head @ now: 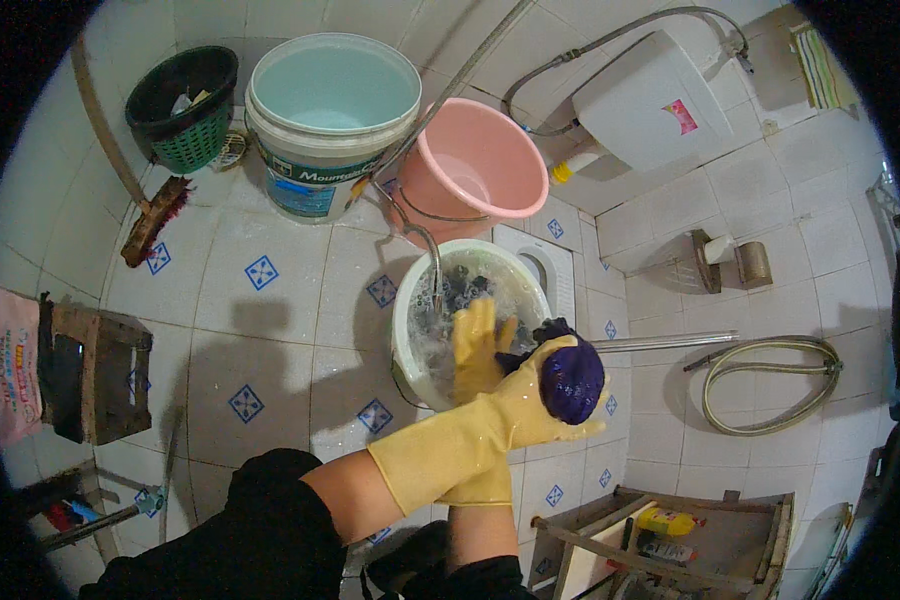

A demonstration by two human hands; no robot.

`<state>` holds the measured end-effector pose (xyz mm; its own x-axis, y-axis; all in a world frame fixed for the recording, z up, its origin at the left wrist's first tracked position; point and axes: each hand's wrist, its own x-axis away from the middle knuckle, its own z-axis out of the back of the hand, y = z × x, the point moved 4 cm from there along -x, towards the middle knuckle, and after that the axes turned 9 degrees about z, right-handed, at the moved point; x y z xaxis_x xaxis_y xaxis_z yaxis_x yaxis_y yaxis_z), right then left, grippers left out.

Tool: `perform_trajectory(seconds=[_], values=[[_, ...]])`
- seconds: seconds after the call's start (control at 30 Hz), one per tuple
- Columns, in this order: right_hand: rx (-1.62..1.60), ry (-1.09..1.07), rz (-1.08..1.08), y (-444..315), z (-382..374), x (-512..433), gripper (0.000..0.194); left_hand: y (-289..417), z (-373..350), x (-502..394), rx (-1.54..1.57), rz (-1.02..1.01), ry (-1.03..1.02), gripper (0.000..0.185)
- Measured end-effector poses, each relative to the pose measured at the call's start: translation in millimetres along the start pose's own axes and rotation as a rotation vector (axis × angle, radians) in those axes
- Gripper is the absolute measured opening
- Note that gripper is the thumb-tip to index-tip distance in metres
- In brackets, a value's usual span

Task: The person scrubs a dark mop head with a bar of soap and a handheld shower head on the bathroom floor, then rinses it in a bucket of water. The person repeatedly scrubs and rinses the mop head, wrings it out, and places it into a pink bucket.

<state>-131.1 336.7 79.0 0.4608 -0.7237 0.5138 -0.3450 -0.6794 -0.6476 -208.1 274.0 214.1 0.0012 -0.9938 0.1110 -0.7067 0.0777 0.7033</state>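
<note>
Both hands wear yellow rubber gloves, and the forearms cross, the left one on top. My left hand (536, 397) grips a wet, bunched dark purple cloth (572, 382) just past the right rim of a round white basin (403, 330). My right hand (478, 349) is over the basin, palm up, with the thumb spread from the fingers and nothing seen in it. Dark cloth (465, 281) lies in the bubbly water. A curved metal spout (435, 262) points down into the basin, with its tip near the right hand's fingers.
Behind the basin stand a pink bucket (439, 165) and a large paint bucket (300, 169) of water. A squat toilet (562, 277) lies beside it. A brush broom (154, 221) and a green basket (191, 146) are at the left; a wooden shelf (645, 562) is lower right.
</note>
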Motion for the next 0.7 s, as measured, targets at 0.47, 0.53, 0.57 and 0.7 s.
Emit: perform_trajectory(seconds=[0.47, 0.53, 0.57, 0.7], values=[[0.384, -0.487, 0.052, -120, -142, 27, 0.027, 20, -7, 13, 0.875, 0.351, -0.275, 0.037], [0.628, -0.463, 0.023, -129, -151, 28, 0.028, 17, -6, 12, 0.824, 0.356, -0.228, 0.031], [0.749, -0.452, 0.005, -132, -154, 25, 0.029, 17, -5, 10, 0.798, 0.357, -0.202, 0.028], [0.866, -0.523, -0.104, -121, -168, 10, 0.029, 17, 0, 16, 0.658, 0.33, -0.009, 0.02]])
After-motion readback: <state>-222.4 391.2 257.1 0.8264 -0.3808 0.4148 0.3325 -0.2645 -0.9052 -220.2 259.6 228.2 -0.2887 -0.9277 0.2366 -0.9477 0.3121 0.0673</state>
